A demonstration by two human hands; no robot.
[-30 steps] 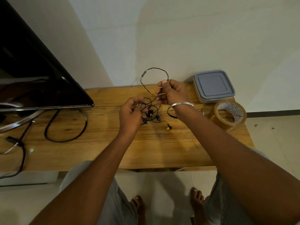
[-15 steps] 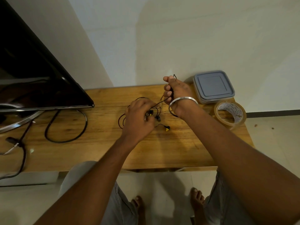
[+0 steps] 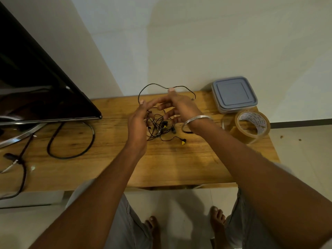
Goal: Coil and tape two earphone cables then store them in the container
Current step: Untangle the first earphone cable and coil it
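Our left hand (image 3: 138,126) has risen off the tangle (image 3: 158,128) on the table (image 3: 179,164), and our right hand (image 3: 177,106) has uncurled from its fist, fingers spread. A cable (image 3: 152,84) loop now arches between their fingertips, at 12 o'clock from the tangle.

- Earphone cables (image 3: 158,126): blk; ear tips (image 3: 182,142) bright yellow.
- Container (image 3: 233,94): grey-blue lid, clear-ish base.
- Tape roll (image 3: 239,132): translucent brown; inner core white w/ dark print.
- Table (image 3: 179,166): honey-brown wood, darker grain streaks.
- TV (image 3: 36,87): glossy blk; stand (image 3: 18,135) silver.
- Thick cable (image 3: 93,133) under TV: blk.
- Bangle (image 3: 195,118): silver.
- Wall (image 3: 197,42): off-white, plain.
- Floor (image 3: 296,137): pale tile, dark skirting strip.
- Shorts (image 3: 129,221): lt grey.
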